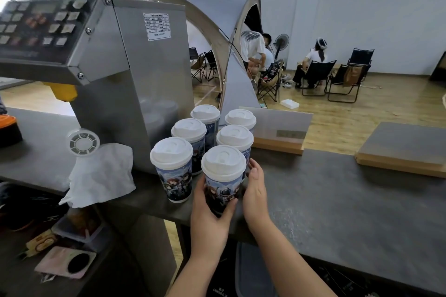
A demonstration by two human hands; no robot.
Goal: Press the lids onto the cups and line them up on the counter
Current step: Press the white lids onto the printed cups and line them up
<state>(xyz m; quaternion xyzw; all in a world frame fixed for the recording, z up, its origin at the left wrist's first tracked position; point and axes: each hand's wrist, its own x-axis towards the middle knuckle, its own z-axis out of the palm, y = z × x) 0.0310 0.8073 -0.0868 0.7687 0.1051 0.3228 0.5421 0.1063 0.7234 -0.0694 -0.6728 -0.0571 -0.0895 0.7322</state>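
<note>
On the dark counter, six lidded cups are kept in two rows so they line up, and the nearest cup, at six o'clock of the group, is gripped by the left hand while the right hand, fingers straight, steadies its three o'clock side.

The 6 cups carry printed cartoon artwork, pale blue and white near the top and dark navy to black lower down, and each wears a plain white lid. The tabletop is dark grey with a fine speckle. The machine is brushed silver steel with a black button panel, a white label and a yellow nozzle. A white tissue lies crumpled beside it. The tent is grey. The floor is light brown wood. The chairs are black. The boards have grey tops and pale wood edges.
</note>
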